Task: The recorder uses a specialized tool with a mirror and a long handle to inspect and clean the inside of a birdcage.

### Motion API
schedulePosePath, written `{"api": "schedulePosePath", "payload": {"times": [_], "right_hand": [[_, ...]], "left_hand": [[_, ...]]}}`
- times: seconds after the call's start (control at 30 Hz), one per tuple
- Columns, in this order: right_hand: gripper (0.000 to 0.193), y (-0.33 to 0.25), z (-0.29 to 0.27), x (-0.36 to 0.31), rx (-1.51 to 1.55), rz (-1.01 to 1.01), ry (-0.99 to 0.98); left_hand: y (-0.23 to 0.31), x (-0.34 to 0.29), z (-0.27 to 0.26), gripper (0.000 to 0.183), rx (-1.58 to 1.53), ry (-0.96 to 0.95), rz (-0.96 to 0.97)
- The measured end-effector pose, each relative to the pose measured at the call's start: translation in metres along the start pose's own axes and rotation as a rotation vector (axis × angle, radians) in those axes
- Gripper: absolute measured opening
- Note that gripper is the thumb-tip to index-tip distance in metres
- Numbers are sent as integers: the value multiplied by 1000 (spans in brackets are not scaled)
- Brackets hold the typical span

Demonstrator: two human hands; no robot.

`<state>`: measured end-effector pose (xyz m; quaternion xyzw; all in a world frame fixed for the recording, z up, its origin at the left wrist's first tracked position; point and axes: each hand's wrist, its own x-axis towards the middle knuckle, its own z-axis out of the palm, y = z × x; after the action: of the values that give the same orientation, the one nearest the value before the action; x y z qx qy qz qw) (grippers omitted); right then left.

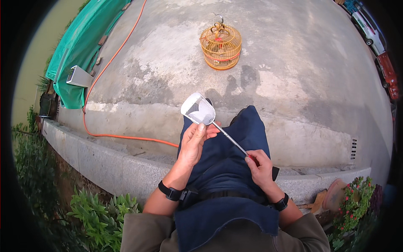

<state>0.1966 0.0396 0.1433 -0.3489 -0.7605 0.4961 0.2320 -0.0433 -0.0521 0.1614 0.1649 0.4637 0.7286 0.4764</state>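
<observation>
Over my lap is a small scoop net (198,110) with a white rim, fine white mesh and a thin metal handle. The thumb and fingers of my left hand (196,140) pinch it where the head meets the handle. Lower and to the right, my right hand (260,166) closes on the handle's red end, of which only a sliver shows. The net's head tilts up to the left, and the handle slants down to the right. Dark blue cloth (226,168) covers my legs beneath both hands.
A round bamboo birdcage (221,48) with a hook stands on the concrete ahead. An orange hose (109,63) curves along the left, near a white planter (79,77) and green sheeting (69,50). Behind the stone ledge (109,166) grow plants; a flowerpot (334,195) stands right. Vehicles (371,33) are parked far right.
</observation>
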Motion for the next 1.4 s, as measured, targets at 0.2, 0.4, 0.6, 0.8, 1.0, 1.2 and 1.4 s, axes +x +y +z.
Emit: {"api": "schedulePosePath", "payload": {"times": [0.2, 0.4, 0.6, 0.8, 1.0, 1.2, 1.4], "right_hand": [[14, -11, -4, 4, -44, -4, -109], [20, -5, -2, 2, -30, -47, -165], [21, -6, -4, 2, -72, -47, -196], [21, -4, -6, -1, -78, -48, -191], [22, -5, -6, 1, -99, -76, -194], [23, -1, -7, 0, -113, -71, -201], [21, 3, -6, 0, -106, -76, -186]], "left_hand": [[-12, 2, 9, 46, -51, 41, -32], [-12, 4, 3, 41, -71, 171, -73], [-11, 4, 7, 32, -44, 192, -59], [-17, 4, 5, 29, -29, 233, -76], [-17, 8, 2, 29, -26, 303, -72], [-17, 12, 0, 30, -7, 305, -79], [-21, 17, 1, 31, 50, 270, -104]]}}
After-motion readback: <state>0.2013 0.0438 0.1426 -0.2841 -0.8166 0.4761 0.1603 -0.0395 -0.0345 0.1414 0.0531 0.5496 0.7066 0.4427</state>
